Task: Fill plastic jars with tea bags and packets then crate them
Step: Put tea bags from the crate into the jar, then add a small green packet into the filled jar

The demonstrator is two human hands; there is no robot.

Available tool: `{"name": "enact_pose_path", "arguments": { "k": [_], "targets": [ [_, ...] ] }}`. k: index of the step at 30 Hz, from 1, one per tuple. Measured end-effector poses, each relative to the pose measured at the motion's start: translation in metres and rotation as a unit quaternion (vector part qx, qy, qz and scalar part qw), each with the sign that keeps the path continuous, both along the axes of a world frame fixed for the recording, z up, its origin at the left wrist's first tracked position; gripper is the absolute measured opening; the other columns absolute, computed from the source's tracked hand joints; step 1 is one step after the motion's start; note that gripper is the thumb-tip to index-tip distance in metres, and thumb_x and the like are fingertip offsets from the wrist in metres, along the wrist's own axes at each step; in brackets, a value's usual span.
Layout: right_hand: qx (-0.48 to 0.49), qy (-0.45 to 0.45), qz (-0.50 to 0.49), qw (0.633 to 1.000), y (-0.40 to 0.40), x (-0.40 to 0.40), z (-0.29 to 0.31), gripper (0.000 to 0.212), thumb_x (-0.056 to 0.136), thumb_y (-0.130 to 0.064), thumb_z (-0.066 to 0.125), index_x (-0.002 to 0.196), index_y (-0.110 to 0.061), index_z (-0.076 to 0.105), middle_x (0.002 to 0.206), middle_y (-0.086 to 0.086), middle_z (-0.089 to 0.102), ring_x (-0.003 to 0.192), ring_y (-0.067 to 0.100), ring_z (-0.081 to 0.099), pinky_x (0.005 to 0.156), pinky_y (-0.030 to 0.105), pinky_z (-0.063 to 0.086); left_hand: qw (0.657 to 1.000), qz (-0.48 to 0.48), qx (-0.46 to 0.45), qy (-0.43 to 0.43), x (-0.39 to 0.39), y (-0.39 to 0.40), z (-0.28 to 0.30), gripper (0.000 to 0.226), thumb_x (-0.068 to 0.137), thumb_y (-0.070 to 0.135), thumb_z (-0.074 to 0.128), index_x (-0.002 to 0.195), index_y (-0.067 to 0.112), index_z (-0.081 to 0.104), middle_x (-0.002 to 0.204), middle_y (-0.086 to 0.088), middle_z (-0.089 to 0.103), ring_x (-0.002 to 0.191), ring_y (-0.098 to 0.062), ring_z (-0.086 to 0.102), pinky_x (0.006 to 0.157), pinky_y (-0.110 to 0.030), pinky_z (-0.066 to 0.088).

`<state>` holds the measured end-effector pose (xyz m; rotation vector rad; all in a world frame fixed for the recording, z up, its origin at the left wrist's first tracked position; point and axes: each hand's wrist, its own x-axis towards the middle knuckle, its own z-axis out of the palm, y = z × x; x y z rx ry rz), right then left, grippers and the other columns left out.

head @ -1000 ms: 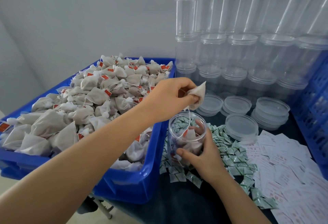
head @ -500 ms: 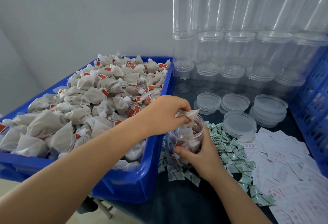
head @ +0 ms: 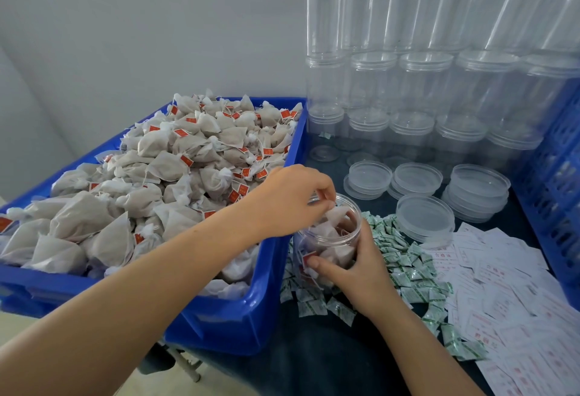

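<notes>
Pale grey wall backs a dark desk crowded with packing stock. On its left side sits a blue plastic bin heaped with pyramid tea bags, each with a string and a small red tag. Just beside the bin's right wall stands an open clear plastic jar, upright and already partly filled with tea bags. The right hand grips the jar from the near side, thumb across its front wall and fingers curled round the far side. The left hand reaches over the bin's rim to the jar's mouth, its fingertips bunched narrowly at the rim above a tea bag that lies at the top of the jar; whether they still pinch the bag or its string cannot be told. Around the jar's base and to its right lies a scatter of small green-and-white packets. Further right, white paper slips with red print spread across the desk. Behind them are short stacks of clear lids, and rows of empty clear jars stacked against the wall. A blue lattice crate stands at the right edge
</notes>
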<state>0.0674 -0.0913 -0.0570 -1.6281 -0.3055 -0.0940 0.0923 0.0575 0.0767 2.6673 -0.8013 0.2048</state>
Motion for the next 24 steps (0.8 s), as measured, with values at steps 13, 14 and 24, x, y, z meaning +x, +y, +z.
{"name": "enact_pose_path", "arguments": {
  "k": [13,14,24],
  "targets": [
    [0.004,-0.011,-0.096,0.995,-0.043,-0.013,0.03,0.072,0.051,-0.044,0.085,0.114,-0.046,0.051,0.106,-0.036,0.064,0.097,-0.012,0.063,0.073,0.003,0.046,0.995,0.079,-0.029,0.052,0.016,-0.02,-0.001,0.027,0.096,0.011,0.045,0.121,0.015,0.057,0.115,0.001,0.06,0.1,-0.013,0.056,0.081,-0.017,0.04],
    [0.001,-0.011,-0.108,0.994,-0.05,-0.017,0.031,0.072,0.049,-0.046,0.084,0.113,-0.047,0.05,0.105,-0.039,0.063,0.095,-0.015,0.062,0.071,0.001,0.045,0.994,0.077,0.003,0.083,0.019,-0.024,-0.002,0.028,0.096,0.013,0.047,0.122,0.015,0.056,0.118,0.0,0.06,0.105,-0.016,0.056,0.084,-0.022,0.042],
    [-0.033,-0.034,-0.14,0.989,-0.096,-0.052,0.02,0.084,0.043,-0.052,0.09,0.11,-0.075,0.045,0.118,-0.037,0.059,0.109,-0.014,0.057,0.083,0.011,0.047,0.936,-0.019,0.318,0.149,0.02,-0.073,-0.051,0.035,0.091,0.024,0.061,0.12,0.006,0.054,0.117,-0.012,0.058,0.108,-0.029,0.055,0.084,-0.037,0.046]
  ]
}}
